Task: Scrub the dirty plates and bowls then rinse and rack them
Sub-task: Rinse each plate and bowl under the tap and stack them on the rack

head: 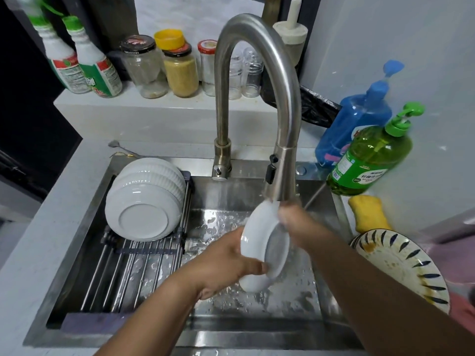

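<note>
Two hands hold a white bowl (262, 249) on edge over the middle of the steel sink (326, 299), just under the spray head of the tall faucet (259, 80). The left hand (226, 263) grips the bowl's lower rim, thumb curled over the edge. The right hand (295, 219) is blurred at the bowl's upper rim, and whether its fingers are closed on it cannot be told. The bowl is plain, glossy and wet, its foot ring turned toward the camera.

Left of the bowl, a roll-up rack (123, 276) spans that side of the sink; stacked ribbed white bowls (146, 199) lie tilted at its far end, while the near bars are bare. Open wet basin lies below and in front of the hands. On the desk at the right edge, a dirty patterned plate (401, 265) overhangs the sink rim, with a yellow sponge (370, 214) and a green soap bottle (372, 160) behind it.
</note>
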